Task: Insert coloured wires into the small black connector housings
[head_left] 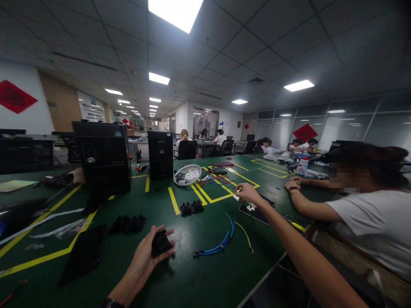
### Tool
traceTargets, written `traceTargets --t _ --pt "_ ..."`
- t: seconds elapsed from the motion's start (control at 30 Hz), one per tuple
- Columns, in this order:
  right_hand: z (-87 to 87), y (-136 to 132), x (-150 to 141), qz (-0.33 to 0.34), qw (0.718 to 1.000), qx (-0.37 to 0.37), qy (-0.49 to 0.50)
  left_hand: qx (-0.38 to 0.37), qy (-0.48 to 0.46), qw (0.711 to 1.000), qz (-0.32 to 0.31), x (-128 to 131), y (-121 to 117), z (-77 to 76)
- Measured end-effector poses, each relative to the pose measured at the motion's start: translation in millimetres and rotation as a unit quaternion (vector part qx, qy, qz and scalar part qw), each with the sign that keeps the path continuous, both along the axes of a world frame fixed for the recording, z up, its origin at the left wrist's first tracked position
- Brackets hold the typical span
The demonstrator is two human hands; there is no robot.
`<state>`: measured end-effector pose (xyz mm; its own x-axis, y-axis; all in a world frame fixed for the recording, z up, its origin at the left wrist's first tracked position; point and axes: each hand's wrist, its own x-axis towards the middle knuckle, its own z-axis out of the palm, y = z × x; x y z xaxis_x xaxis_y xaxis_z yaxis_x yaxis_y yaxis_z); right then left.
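My left hand [159, 244], palm turned up, holds a black plastic block [160, 243] between thumb and fingers above the green table. My right hand [248, 193] is reached out to the right, its thumb and fingers pinched together at a small white piece [236, 198]; its exact shape is too small to tell. Just below that hand lies a dark flat phone-like slab [263, 216] with small white parts [250, 208] on it. Between my hands, blue wires [216, 249] and a yellow-green wire [246, 236] with metal ends rest on the table.
More black blocks [192, 208] [127, 223] stand farther in. Behind them are a white basket [187, 175], loose coloured wires [220, 173] and two black computer towers [102, 158] [160, 154]. A dark flat panel [84, 254] lies left. A co-worker [362, 209] sits close on the right.
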<state>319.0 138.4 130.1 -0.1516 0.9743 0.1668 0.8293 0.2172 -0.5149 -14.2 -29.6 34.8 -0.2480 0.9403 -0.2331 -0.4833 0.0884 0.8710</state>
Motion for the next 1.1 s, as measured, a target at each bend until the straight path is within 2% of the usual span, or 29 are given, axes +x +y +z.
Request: traceTargets --t 0.07,0.13,0.3,0.4,0.47,0.57,0.63,0.73,0.8,0.83,0.93,1.1 --pt "4.2 0 -11 0.004 0.999 0.011 0.031 0.002 -0.016 1.000 -0.004 -1 2 -1.7" --pt "-0.9 -1 -30 0.010 0.999 0.015 0.050 0.001 -0.022 1.000 -0.009 -3 2 -2.2" --pt "-40.9 -4 -76 0.011 1.000 0.017 0.022 0.013 -0.011 1.000 -0.020 -6 1 -3.6" --pt "-61.5 -10 -82 -0.004 0.999 0.032 -0.029 0.016 -0.013 1.000 -0.017 -6 1 -4.9" --pt "-68.2 -16 -79 -0.007 0.997 0.042 -0.066 0.017 -0.019 1.000 -0.019 -7 1 -5.0" --pt "-69.4 -28 -73 0.037 0.992 0.054 -0.110 0.010 -0.024 0.999 -0.020 -7 1 -4.6" --pt "-68.7 -37 -75 0.106 0.984 0.058 -0.127 0.005 -0.026 0.999 -0.021 -7 2 -4.8" --pt "-70.8 -49 -85 0.271 0.944 0.093 -0.163 0.007 -0.030 0.999 -0.015 -6 4 -6.6" --pt "-74.0 -52 -93 0.338 0.912 0.129 -0.195 0.008 -0.036 0.999 0.000 -6 5 -8.3" --pt "-75.4 -53 -98 0.348 0.903 0.143 -0.210 0.006 -0.040 0.999 0.009 -6 5 -9.1" --pt "-77.2 -54 -113 0.330 0.900 0.161 -0.237 0.010 -0.046 0.998 0.031 -6 6 -11.2" --pt "-68.7 -52 -138 0.261 0.931 0.162 -0.195 0.029 -0.048 0.997 0.046 -11 10 -14.7"
